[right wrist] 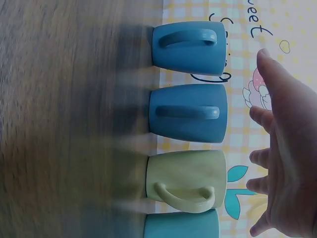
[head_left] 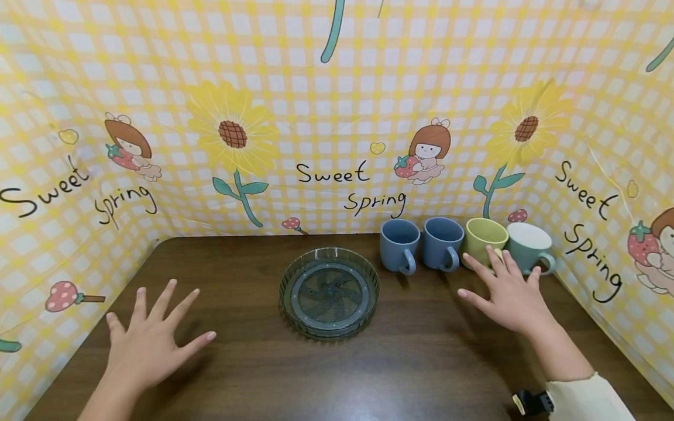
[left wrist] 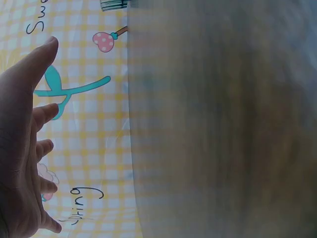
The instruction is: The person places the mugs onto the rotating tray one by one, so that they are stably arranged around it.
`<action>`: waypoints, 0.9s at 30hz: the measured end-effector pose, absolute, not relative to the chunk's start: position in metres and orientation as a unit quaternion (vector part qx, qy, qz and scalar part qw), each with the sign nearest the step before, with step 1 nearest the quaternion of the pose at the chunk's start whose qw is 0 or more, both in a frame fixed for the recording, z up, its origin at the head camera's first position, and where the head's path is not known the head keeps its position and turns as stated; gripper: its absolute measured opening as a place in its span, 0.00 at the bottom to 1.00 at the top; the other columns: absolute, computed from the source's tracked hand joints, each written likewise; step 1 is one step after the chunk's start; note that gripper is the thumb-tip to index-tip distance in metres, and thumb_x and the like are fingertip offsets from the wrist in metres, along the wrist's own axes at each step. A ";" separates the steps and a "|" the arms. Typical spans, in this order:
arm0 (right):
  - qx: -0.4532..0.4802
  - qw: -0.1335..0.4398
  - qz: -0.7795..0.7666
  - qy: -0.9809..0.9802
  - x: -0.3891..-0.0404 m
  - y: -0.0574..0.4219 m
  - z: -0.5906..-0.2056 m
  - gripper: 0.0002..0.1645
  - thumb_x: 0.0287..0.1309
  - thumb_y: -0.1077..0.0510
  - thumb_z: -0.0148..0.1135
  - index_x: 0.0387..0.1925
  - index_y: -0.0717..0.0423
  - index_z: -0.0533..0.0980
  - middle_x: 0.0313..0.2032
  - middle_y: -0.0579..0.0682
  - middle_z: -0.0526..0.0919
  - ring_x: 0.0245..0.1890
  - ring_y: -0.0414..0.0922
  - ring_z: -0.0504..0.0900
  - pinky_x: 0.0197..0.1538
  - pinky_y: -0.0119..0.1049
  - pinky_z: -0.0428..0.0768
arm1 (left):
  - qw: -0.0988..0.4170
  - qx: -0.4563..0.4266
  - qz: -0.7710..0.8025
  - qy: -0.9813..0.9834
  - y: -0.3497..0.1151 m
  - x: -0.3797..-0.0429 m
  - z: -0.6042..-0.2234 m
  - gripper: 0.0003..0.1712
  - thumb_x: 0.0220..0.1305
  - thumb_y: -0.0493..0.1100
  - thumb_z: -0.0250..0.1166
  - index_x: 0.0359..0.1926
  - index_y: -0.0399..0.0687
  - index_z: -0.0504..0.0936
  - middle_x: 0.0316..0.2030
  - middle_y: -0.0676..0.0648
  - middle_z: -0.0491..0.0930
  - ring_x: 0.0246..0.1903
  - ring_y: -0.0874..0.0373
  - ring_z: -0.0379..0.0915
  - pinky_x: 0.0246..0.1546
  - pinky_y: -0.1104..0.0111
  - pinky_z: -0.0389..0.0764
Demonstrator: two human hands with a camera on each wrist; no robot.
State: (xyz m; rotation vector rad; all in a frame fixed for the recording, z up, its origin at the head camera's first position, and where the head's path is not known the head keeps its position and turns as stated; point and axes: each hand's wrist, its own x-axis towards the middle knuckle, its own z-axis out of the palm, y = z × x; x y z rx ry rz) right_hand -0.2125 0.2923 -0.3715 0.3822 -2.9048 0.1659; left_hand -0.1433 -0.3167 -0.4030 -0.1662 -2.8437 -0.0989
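Observation:
My left hand [head_left: 150, 345], fingers spread, hovers over the left part of the table and holds nothing. To the right, my right hand [head_left: 513, 295] is spread out too, nearest the yellow-green mug [head_left: 479, 234], which it overlaps in the head view. That mug stands in a row with two blue mugs [head_left: 399, 248] [right wrist: 188, 113] and a teal mug [head_left: 526, 248] with a white inside at the right end. In the right wrist view the mugs' handles face the camera, and the fingers are apart from them. A ribbed, clear dark round tray [head_left: 330, 292] lies mid-table.
The brown wooden table [head_left: 337, 374] backs onto a yellow checked cloth [head_left: 316, 117] that hangs on the rear and both sides. The mugs stand close to the rear cloth. A black strap piece [head_left: 534, 402] shows beside the right sleeve [head_left: 587, 397].

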 end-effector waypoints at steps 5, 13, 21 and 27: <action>0.133 0.121 0.070 -0.981 -0.215 0.289 -0.375 0.47 0.61 0.27 0.51 0.75 0.40 0.55 0.72 0.68 0.50 0.70 0.69 0.48 0.52 0.86 0.37 | 0.144 -0.059 -0.039 -0.987 -0.312 -0.148 -0.403 0.52 0.56 0.77 0.57 0.76 0.70 0.49 0.77 0.43 0.36 0.68 0.23 0.25 0.46 0.21 0.19; 0.147 0.150 0.117 -0.971 -0.218 0.278 -0.379 0.44 0.61 0.30 0.55 0.73 0.43 0.59 0.72 0.66 0.53 0.70 0.68 0.51 0.56 0.82 0.46 | 0.147 -0.064 -0.067 -0.985 -0.301 -0.153 -0.401 0.52 0.56 0.75 0.59 0.76 0.67 0.50 0.77 0.44 0.36 0.68 0.23 0.24 0.45 0.21 0.19; 0.183 0.195 0.163 -0.950 -0.224 0.269 -0.384 0.41 0.61 0.38 0.62 0.71 0.48 0.63 0.69 0.69 0.59 0.66 0.71 0.58 0.63 0.73 0.54 | 0.153 -0.076 -0.119 -0.978 -0.289 -0.159 -0.399 0.52 0.56 0.72 0.62 0.76 0.64 0.53 0.76 0.40 0.41 0.69 0.23 0.30 0.46 0.18 0.27; 0.187 0.201 0.215 -0.937 -0.227 0.260 -0.383 0.40 0.60 0.42 0.64 0.68 0.54 0.67 0.68 0.67 0.61 0.66 0.69 0.60 0.62 0.70 0.59 | 0.156 -0.081 -0.167 -0.970 -0.282 -0.165 -0.399 0.49 0.58 0.69 0.63 0.76 0.64 0.55 0.75 0.39 0.44 0.69 0.24 0.36 0.45 0.16 0.37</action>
